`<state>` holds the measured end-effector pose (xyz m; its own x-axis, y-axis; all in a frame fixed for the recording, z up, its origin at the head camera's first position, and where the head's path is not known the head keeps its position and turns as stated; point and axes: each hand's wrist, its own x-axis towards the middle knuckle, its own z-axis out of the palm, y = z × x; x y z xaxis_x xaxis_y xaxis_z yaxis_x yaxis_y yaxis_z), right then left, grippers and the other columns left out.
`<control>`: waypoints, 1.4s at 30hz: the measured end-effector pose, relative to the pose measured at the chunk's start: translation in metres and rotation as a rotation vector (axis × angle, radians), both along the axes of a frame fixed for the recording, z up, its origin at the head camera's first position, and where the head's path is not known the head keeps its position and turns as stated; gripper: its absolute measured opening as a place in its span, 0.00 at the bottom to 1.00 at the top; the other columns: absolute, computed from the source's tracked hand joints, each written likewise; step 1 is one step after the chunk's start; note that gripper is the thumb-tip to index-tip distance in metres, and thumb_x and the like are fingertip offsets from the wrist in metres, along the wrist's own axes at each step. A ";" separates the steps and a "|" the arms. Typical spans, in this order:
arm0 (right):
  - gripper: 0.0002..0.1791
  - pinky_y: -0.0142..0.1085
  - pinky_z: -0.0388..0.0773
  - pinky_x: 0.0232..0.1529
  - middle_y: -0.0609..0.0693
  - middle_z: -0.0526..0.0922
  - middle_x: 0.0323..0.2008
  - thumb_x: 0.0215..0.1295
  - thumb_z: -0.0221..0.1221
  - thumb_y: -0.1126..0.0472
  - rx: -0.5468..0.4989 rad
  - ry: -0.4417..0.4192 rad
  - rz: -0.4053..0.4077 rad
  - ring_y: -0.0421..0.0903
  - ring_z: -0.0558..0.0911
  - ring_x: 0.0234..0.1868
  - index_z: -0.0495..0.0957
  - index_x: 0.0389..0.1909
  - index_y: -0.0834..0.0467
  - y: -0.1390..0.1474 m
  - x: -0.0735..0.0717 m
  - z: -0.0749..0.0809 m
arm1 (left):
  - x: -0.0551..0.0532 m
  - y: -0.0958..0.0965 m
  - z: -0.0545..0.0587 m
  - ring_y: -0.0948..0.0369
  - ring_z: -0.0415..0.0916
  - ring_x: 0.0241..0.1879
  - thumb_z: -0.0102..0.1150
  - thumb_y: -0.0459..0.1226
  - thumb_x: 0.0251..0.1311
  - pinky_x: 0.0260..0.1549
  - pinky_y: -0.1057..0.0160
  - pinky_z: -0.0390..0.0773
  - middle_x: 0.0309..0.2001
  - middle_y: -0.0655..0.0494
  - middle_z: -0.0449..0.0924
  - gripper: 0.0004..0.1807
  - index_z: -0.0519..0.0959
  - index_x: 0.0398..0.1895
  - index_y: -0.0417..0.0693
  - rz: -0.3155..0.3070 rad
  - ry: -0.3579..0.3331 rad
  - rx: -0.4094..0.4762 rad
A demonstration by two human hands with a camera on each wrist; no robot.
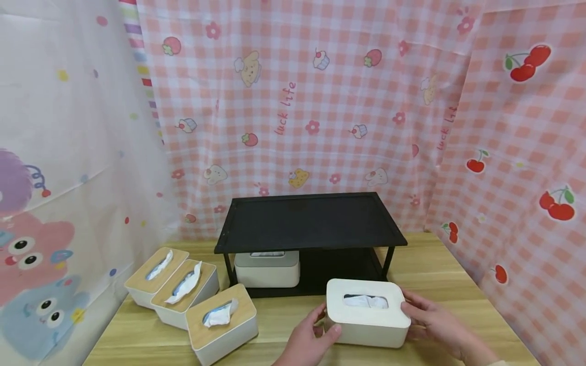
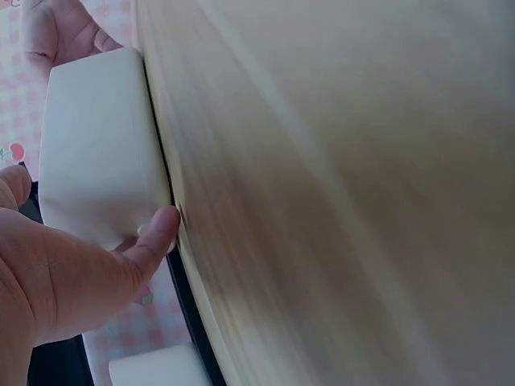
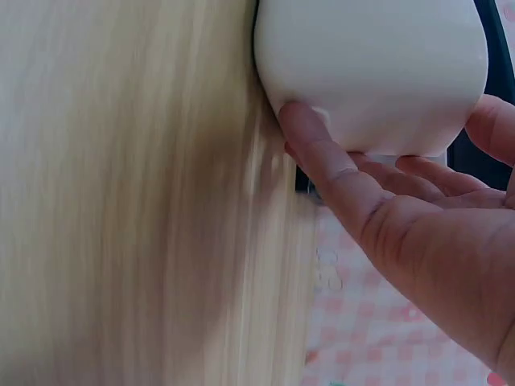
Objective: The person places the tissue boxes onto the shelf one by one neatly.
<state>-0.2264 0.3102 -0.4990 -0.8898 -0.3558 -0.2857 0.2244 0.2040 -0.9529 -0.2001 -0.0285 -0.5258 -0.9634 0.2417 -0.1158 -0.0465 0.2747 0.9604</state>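
Head view: gripped white tissue box (image 1: pixel 368 315) by opposite ends with left hand (image 1: pixel 311 339) and right hand (image 1: pixel 430 321); had black rack (image 1: pixel 309 222) beyond both hands.

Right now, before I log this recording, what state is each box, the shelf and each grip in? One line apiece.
White tissue box: upright, tissue in its slot
Left grip: holds that box's left end
Right grip: holds its right end
Black shelf: standing
Shelved box: upright on lower tier, top partly hidden
Rear wood-topped box: upright, tissue showing
Middle wood-topped box: upright, tissue sticking out
Front wood-topped box: upright, tissue sticking out
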 end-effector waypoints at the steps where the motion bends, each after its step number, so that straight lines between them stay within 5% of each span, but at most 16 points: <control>1: 0.47 0.54 0.86 0.61 0.80 0.49 0.80 0.86 0.50 0.48 0.003 0.002 0.007 0.51 0.82 0.64 0.35 0.84 0.72 -0.003 0.000 0.000 | 0.000 -0.002 -0.001 0.42 0.81 0.63 0.68 0.60 0.68 0.61 0.37 0.81 0.75 0.42 0.74 0.46 0.68 0.80 0.46 0.006 -0.001 0.000; 14: 0.47 0.46 0.84 0.63 0.79 0.44 0.82 0.83 0.56 0.58 -0.065 0.117 0.253 0.56 0.72 0.74 0.36 0.86 0.65 -0.027 0.002 -0.008 | 0.009 -0.039 -0.004 0.40 0.83 0.62 0.70 0.63 0.64 0.59 0.40 0.85 0.74 0.29 0.70 0.53 0.65 0.80 0.38 0.088 -0.056 0.012; 21: 0.47 0.50 0.86 0.60 0.82 0.49 0.80 0.85 0.54 0.54 -0.084 0.047 0.246 0.59 0.84 0.63 0.34 0.87 0.58 -0.037 0.000 -0.011 | 0.013 -0.050 -0.002 0.40 0.83 0.61 0.69 0.63 0.65 0.59 0.42 0.85 0.72 0.26 0.71 0.53 0.65 0.79 0.35 0.124 -0.070 0.025; 30: 0.44 0.51 0.87 0.60 0.81 0.53 0.80 0.85 0.54 0.51 -0.066 0.039 0.201 0.57 0.85 0.62 0.38 0.88 0.54 -0.044 0.000 -0.012 | 0.016 -0.055 -0.002 0.47 0.83 0.58 0.69 0.62 0.66 0.57 0.44 0.85 0.71 0.27 0.73 0.52 0.65 0.80 0.36 0.153 -0.070 0.040; 42: 0.46 0.53 0.87 0.60 0.79 0.52 0.81 0.82 0.58 0.53 -0.020 0.050 0.179 0.57 0.82 0.65 0.42 0.88 0.52 -0.047 0.000 -0.015 | 0.015 -0.063 -0.002 0.41 0.83 0.60 0.66 0.56 0.71 0.50 0.45 0.89 0.75 0.25 0.67 0.45 0.62 0.84 0.48 0.131 -0.079 0.152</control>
<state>-0.2269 0.2634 -0.5144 -0.8247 -0.5149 -0.2340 0.1384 0.2173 -0.9662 -0.1855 -0.0916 -0.5281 -0.9770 0.1358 -0.1642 -0.1493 0.1134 0.9823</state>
